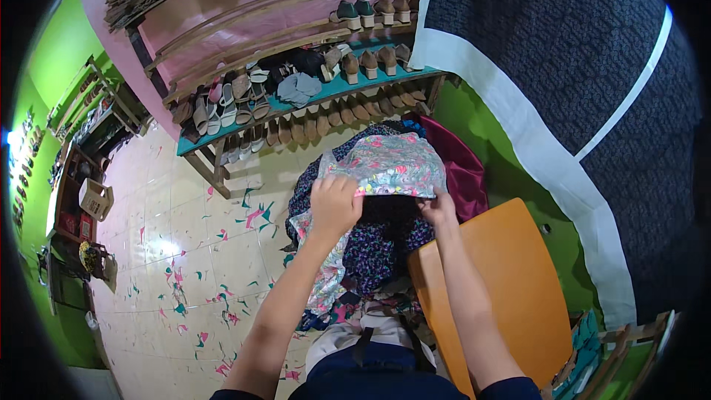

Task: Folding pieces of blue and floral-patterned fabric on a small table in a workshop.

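A light floral cloth with pink and green flowers is stretched between my two hands. Its left edge is gripped by my left hand, fingers closed. On the other side my right hand pinches the near right corner. Part of the same or a similar floral cloth hangs down below my left hand. Beneath lies a heap of dark purple patterned fabric. A shiny maroon cloth sits at the heap's right side.
A teal-topped wooden rack with several rows of shoes stands ahead. An orange panel is close by my right arm. Scraps litter the tiled floor on the left. A dark curtain hangs at right.
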The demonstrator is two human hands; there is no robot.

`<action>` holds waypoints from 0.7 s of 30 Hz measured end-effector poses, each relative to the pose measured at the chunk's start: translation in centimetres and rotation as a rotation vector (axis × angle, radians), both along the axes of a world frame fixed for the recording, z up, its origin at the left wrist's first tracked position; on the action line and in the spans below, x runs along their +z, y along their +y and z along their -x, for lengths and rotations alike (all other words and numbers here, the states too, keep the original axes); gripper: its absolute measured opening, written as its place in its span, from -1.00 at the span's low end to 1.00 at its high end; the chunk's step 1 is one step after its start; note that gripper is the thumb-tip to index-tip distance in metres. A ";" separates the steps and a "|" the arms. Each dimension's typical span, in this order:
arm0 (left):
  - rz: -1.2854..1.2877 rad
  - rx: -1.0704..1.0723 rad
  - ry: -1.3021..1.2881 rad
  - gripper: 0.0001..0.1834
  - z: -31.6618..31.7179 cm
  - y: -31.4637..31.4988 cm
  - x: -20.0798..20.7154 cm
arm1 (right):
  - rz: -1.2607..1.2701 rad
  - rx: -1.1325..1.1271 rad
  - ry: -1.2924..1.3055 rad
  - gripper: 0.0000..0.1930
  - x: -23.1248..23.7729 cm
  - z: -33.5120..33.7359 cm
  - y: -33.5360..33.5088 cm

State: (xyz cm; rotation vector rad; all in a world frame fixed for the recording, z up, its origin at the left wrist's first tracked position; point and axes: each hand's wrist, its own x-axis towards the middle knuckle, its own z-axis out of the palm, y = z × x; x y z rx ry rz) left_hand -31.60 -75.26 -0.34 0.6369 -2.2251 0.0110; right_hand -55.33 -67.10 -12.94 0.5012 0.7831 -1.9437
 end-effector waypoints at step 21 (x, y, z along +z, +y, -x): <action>-0.615 -0.159 -0.155 -0.79 -0.4 -1.9 -6.1 | 0.543 0.029 0.347 -0.52 6.7 -2.4 12.9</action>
